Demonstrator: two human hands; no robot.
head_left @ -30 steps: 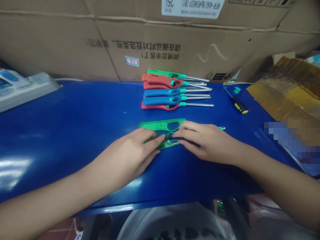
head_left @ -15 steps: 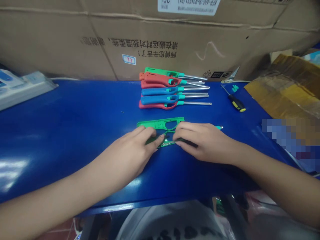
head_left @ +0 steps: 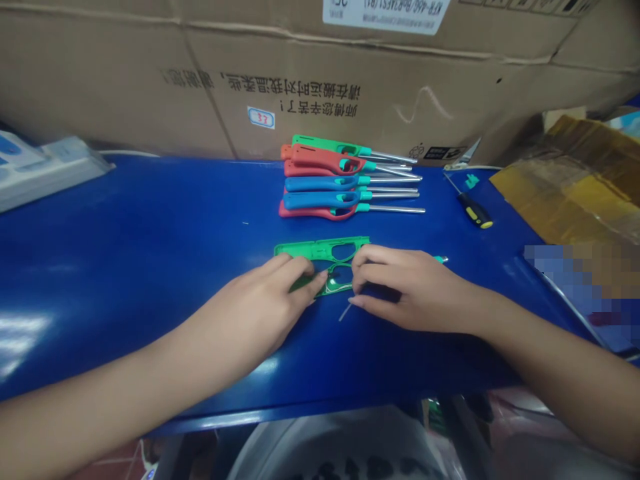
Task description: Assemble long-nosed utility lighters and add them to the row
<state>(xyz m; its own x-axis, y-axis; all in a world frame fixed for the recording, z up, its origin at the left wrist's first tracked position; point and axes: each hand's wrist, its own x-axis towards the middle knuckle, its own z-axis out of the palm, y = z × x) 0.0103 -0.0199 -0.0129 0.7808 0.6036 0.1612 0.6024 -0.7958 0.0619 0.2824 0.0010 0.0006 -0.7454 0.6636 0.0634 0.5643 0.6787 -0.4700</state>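
Two green lighter shell halves lie on the blue table point(head_left: 125, 267). The far half point(head_left: 320, 249) is bare; the near half point(head_left: 336, 280) is partly covered by my fingers. My left hand point(head_left: 260, 310) lies flat on the near half's left end, fingers stretched. My right hand point(head_left: 405, 287) is curled over its right end, and a thin pale wire point(head_left: 345, 312) sticks out from under the fingertips. A teal tip point(head_left: 440, 259) shows past my right hand.
A stack of finished red, blue and green lighters point(head_left: 345, 180) with metal tubes lies behind. A yellow-handled screwdriver point(head_left: 473, 210) lies to the right. Cardboard boxes point(head_left: 300, 73) wall the back; a white box point(head_left: 45, 170) sits at left.
My right hand has pulled slightly toward me and a thin wire now shows below its fingertips. The left hand has barely moved.
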